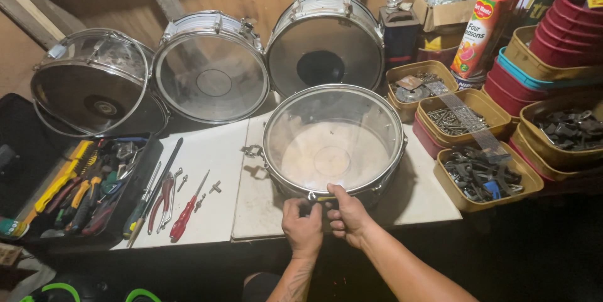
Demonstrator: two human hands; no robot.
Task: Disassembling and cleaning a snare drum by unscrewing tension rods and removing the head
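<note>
A snare drum (333, 142) with a clear head and a chrome rim lies flat on a white tabletop (207, 170). Both my hands are at its near rim. My left hand (302, 226) is closed around a small part at the rim's front; what it grips is hidden by the fingers. My right hand (347, 215) presses its thumb on the rim beside it, with the fingers curled under the hoop.
Three more drums (212, 66) lean against the wooden back wall. An open tool case (88, 189) sits at the left, with a red screwdriver (186, 213), pliers and keys loose beside it. Tubs of screws and metal parts (480, 173) crowd the right, with a juice carton (483, 28) behind.
</note>
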